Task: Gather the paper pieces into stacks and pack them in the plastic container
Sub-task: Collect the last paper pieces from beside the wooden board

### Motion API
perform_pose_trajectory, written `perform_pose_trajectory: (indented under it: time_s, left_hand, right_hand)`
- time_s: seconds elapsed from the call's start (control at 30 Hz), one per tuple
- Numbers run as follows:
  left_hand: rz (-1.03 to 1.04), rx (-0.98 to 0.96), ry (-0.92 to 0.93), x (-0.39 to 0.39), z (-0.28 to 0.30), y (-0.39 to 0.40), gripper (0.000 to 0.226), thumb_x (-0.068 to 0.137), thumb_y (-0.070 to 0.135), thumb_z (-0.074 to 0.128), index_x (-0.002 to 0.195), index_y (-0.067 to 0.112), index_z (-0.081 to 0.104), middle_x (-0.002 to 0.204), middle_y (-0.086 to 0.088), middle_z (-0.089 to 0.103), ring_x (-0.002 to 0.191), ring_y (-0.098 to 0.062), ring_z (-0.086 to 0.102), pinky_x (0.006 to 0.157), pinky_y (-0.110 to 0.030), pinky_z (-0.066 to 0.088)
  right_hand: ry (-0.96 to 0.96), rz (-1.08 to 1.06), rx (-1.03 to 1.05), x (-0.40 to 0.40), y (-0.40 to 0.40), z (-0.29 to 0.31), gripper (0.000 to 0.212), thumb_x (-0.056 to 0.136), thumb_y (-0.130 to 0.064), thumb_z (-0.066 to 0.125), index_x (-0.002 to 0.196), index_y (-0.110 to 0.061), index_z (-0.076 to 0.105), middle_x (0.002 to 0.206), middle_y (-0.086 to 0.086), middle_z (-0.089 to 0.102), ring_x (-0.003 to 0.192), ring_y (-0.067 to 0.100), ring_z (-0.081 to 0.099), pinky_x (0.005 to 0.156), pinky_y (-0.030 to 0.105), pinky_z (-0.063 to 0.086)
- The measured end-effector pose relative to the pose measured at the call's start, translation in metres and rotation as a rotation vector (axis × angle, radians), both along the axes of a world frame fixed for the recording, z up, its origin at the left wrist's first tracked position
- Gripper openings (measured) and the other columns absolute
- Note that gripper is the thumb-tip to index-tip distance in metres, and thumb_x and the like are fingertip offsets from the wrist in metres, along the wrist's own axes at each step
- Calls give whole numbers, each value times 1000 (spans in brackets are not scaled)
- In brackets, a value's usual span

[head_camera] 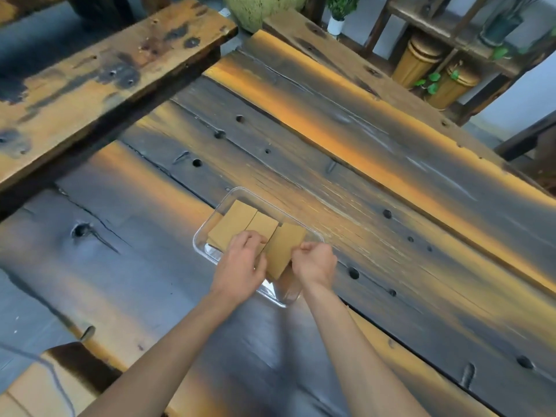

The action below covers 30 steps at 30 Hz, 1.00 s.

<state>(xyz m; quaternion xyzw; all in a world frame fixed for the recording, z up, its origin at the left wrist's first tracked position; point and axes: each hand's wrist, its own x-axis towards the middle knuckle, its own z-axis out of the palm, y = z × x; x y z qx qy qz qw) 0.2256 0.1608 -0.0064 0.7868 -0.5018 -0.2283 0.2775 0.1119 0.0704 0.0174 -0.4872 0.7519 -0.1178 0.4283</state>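
Observation:
A clear plastic container (201, 240) sits on the dark wooden table near its middle. Inside it lie brown paper stacks side by side: a left stack (233, 225), a middle stack (262, 226) and a right stack (285, 248) that is tilted up over the rim. My left hand (242, 261) rests on the near ends of the left and middle stacks. My right hand (314, 264) grips the right stack's near right edge. The near part of the container is hidden under both hands.
The plank table (346, 182) stretches far and right, with holes and cracks. A raised wooden bench (99, 73) stands at the upper left. A shelf with yellow bins (421, 61) and potted plants (337, 13) lies beyond the far edge.

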Motion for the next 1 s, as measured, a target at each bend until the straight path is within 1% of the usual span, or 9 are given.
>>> perform_pose_trajectory:
  time_s: [0.07, 0.1, 0.17, 0.27, 0.4, 0.53, 0.87, 0.97, 1.0]
  left_hand:
    - [-39, 34, -11, 1, -5, -2, 30, 89, 19, 56, 119, 14, 61, 128, 0, 53, 122, -20, 47, 95, -36, 48]
    - [-68, 75, -23, 1, -8, -4, 32, 90, 20, 54, 121, 13, 60, 131, -2, 51, 125, -21, 45, 97, -38, 48]
    - [-127, 157, -62, 0, -15, -5, 37, 92, 24, 50, 126, 10, 58, 138, -4, 46, 131, -22, 40, 104, -38, 43]
    - [-179, 235, -144, -3, -22, -4, 42, 92, 29, 47, 130, 12, 55, 146, -2, 40, 139, -19, 33, 108, -32, 38]
    - [-231, 310, -173, -8, -24, -7, 47, 93, 34, 43, 136, 15, 48, 158, 1, 27, 151, -17, 12, 111, -37, 32]
    - [-226, 331, -165, -7, -25, -8, 51, 94, 34, 44, 141, 15, 44, 161, 3, 24, 152, -16, 7, 113, -38, 30]
    - [-221, 358, -180, -15, -25, -16, 49, 94, 33, 45, 139, 14, 44, 160, -1, 24, 152, -18, 7, 117, -40, 29]
    - [-232, 333, -211, -21, -21, -18, 50, 93, 31, 47, 140, 13, 43, 159, -5, 26, 151, -21, 11, 118, -40, 27]
    - [-226, 304, -219, -23, -19, -19, 50, 93, 29, 48, 139, 12, 43, 158, -7, 29, 151, -23, 14, 117, -41, 27]
  right_hand:
    - [119, 53, 24, 9, -9, 1, 20, 87, -10, 64, 70, -20, 69, 65, -8, 55, 72, 24, 60, 71, 26, 41]
    - [157, 71, 42, 13, -12, 0, 15, 87, -10, 63, 77, -16, 73, 68, -3, 59, 73, 26, 62, 70, 26, 40]
    - [205, 77, 77, 20, -17, -2, 13, 88, -11, 64, 93, -7, 74, 92, 11, 71, 93, 33, 69, 70, 26, 40]
    - [262, 81, 107, 26, -19, -7, 24, 87, -10, 65, 111, -4, 69, 118, 17, 69, 110, 36, 66, 71, 28, 42]
    - [338, 165, 109, 31, -19, -11, 26, 89, -7, 63, 115, -6, 67, 122, 16, 67, 113, 33, 64, 72, 27, 40]
    - [366, 199, 103, 33, -17, -16, 27, 93, -6, 60, 120, -4, 65, 123, 19, 65, 115, 36, 63, 77, 31, 49]
    - [279, 256, 125, 22, -24, -12, 22, 90, -6, 64, 111, -2, 66, 120, 19, 68, 113, 37, 66, 81, 34, 54]
    - [230, 297, 115, 15, -24, -4, 3, 89, -9, 65, 91, -7, 65, 115, 18, 69, 109, 36, 67, 71, 29, 45]
    - [209, 306, 106, 11, -25, -1, 8, 88, -13, 66, 83, -10, 61, 113, 18, 69, 108, 36, 67, 70, 27, 43]
